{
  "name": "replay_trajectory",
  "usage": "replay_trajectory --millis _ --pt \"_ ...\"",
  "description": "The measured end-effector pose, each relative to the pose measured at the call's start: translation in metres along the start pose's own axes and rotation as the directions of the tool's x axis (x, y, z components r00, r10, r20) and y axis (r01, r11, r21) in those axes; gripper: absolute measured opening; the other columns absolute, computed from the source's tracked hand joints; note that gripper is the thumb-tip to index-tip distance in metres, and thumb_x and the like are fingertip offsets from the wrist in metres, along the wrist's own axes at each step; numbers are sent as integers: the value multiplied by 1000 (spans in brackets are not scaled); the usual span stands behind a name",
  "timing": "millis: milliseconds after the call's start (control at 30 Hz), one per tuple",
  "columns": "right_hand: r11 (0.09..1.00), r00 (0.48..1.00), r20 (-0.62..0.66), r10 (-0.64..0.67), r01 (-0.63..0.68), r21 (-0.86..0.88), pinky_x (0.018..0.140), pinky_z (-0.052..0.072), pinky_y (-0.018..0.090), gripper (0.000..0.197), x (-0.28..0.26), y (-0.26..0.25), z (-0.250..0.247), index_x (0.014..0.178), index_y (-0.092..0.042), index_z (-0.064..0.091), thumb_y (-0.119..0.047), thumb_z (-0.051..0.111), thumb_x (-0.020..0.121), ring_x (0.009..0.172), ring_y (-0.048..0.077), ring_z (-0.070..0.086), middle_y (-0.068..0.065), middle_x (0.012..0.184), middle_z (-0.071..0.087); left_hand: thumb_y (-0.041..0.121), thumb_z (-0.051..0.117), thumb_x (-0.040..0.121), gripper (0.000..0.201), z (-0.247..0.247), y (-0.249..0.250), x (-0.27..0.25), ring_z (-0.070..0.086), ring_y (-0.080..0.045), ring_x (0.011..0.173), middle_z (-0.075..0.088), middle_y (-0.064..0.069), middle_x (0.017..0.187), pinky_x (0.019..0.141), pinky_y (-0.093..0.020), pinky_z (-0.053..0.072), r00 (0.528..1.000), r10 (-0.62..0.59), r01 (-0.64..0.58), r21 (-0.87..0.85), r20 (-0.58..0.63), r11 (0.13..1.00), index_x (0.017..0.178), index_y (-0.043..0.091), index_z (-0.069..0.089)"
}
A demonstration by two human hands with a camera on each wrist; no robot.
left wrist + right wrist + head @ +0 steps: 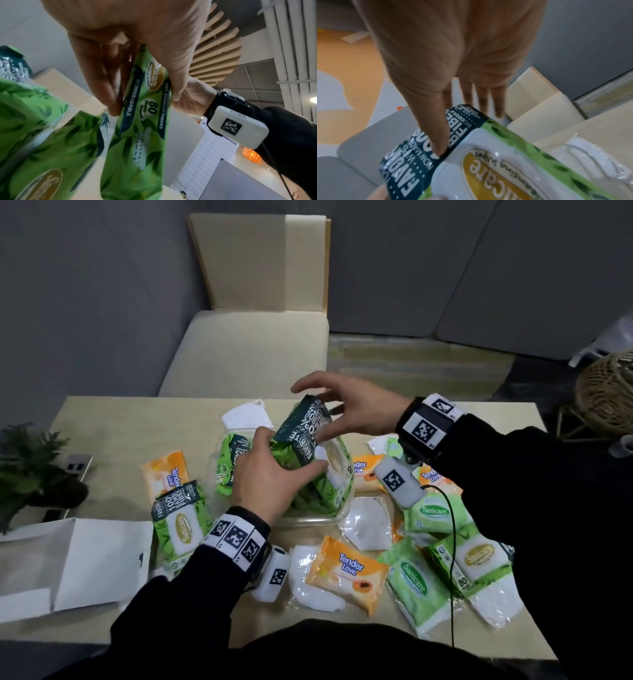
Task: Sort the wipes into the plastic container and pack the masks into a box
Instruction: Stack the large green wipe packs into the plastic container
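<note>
Head view: the left hand (270, 474) grips a green Sanicare wipes pack (308, 453) upright over the clear plastic container (308, 520) on the worktop (113, 419); the right hand (346, 405) steadies its top, fingers spread.

Left wrist view: fingers (102, 83) and thumb clamp the narrow edge.

Right wrist view: the thumb (436, 135) touches the dark band. It looks soft, slick and weighty; holding it by the sides seems best.

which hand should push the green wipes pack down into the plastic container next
Left, probably. The left hand already grips the green wipes pack around its middle, standing on end in the plastic container. The right hand only touches the pack's top end with its thumb, fingers spread open.
</note>
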State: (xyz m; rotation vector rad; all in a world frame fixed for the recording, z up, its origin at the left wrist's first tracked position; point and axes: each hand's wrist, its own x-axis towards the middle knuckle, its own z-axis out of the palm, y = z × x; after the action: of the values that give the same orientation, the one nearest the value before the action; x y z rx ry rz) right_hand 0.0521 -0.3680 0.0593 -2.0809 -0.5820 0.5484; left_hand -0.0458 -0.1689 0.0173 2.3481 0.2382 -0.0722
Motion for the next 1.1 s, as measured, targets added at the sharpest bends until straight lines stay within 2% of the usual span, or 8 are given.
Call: replay_trajectory --millis 67,167,400,533,667,867,1000,1100 --pt "987 988 -44 148 -150 -51 90 61 43 84 -3 8 4 142 -31 51 -48 90 70 109 19 68 -3 135 60 72 86 56 79 3 1 -2 56 -23 99 63 3 100 76 -30 43 999 -25 24 -13 -38 1000 110 31 46" --pt "995 993 -68 99 -99 5 70 61 28 59 -4 15 9 136 -20 60 -35 84 84 99 11 71 -3 124 67 65 92 58 79 0 6 0 52 -19 87 52 12 85 72 -29 42 997 -2 2 -4 -77 1000 107 25 44" --pt "968 993 -21 119 -112 226 110 51 39 58 -9 53 10 134 -1 54 0 75 81 126 21 63 15 133 64 61 88 69 77 15 11 9 61 -24 79 65 -1 97 65 -35 48 960 166 -233 318 224 919 108 24 32" --pt "969 983 -29 182 -174 174 111 49 41 55 -18 74 19 137 -8 55 1 71 86 121 20 64 10 133 65 57 86 73 92 25 15 12 70 -33 95 63 -6 129 74 -38 54 949 211 -296 424 236 856 140 24 31" --pt "934 970 29 241 -240 265 96 57 42 58 -22 74 25 142 -30 52 -25 67 86 116 11 66 -8 139 61 46 91 68 130 24 19 23 64 -33 117 25 -3 163 84 -44 56 902 319 -424 461 291 779 163 36 3" --pt "924 968 19 252 -246 292 105 46 37 47 -16 68 31 138 -25 57 -37 63 93 124 12 60 -4 137 64 55 87 68 119 35 11 38 52 -30 129 37 -5 155 103 -48 45 868 377 -497 582 324 644 160 22 20" --pt "946 948 -88 306 -313 -82 112 36 41 52 -8 83 43 140 -28 59 -42 70 90 135 26 42 6 146 51 56 86 71 120 55 -6 37 47 -32 132 37 -10 153 105 -48 41 869 348 -495 628 352 601 162 19 17" --pt "926 925 -68 374 -376 -31 99 43 34 68 -6 87 48 148 -32 51 -42 74 84 125 24 51 10 144 49 60 84 72 122 64 -10 37 42 -32 135 34 -9 156 110 -49 38 867 315 -498 647 387 577 163 19 14"
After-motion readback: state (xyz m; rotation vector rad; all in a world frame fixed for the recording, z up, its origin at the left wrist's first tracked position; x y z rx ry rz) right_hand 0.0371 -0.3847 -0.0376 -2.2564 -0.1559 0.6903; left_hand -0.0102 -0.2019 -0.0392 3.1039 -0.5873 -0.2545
